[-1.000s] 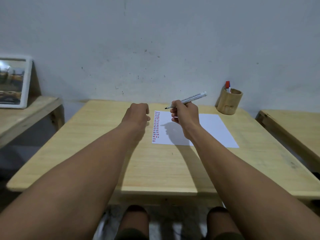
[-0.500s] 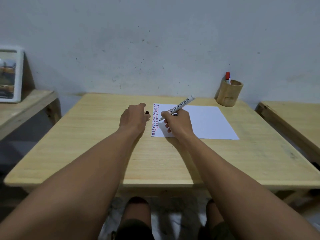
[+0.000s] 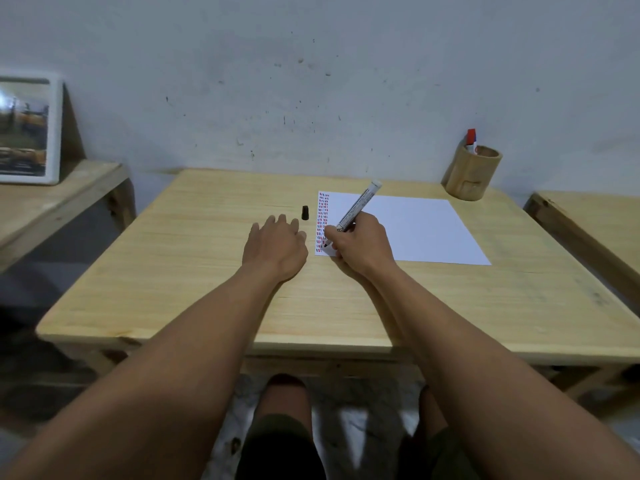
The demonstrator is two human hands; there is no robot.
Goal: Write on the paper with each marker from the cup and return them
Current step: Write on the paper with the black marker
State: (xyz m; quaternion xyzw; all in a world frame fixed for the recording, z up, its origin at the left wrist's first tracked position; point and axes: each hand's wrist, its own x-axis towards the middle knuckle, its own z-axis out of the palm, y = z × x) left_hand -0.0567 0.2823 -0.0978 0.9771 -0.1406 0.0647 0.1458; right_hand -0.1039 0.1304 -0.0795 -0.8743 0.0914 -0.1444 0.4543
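Observation:
A white sheet of paper (image 3: 415, 230) lies on the wooden table (image 3: 194, 271), with a column of small red, blue and black marks down its left edge. My right hand (image 3: 360, 247) grips a white-barrelled black marker (image 3: 356, 207), its tip down on the paper's near left corner. My left hand (image 3: 275, 245) rests flat on the table left of the paper, fingers spread, holding nothing. The marker's black cap (image 3: 305, 212) stands on the table just beyond my left fingers. A bamboo cup (image 3: 472, 174) at the table's far right holds a red marker (image 3: 471, 140) and a blue one.
A framed picture (image 3: 26, 131) leans against the wall on a wooden bench (image 3: 52, 202) at the left. Another wooden bench (image 3: 595, 220) stands to the right of the table. My knees show below the table's front edge.
My left hand has set the black cap down on the table and opened flat. My right hand has lowered the marker from mid-air to the paper's near left corner.

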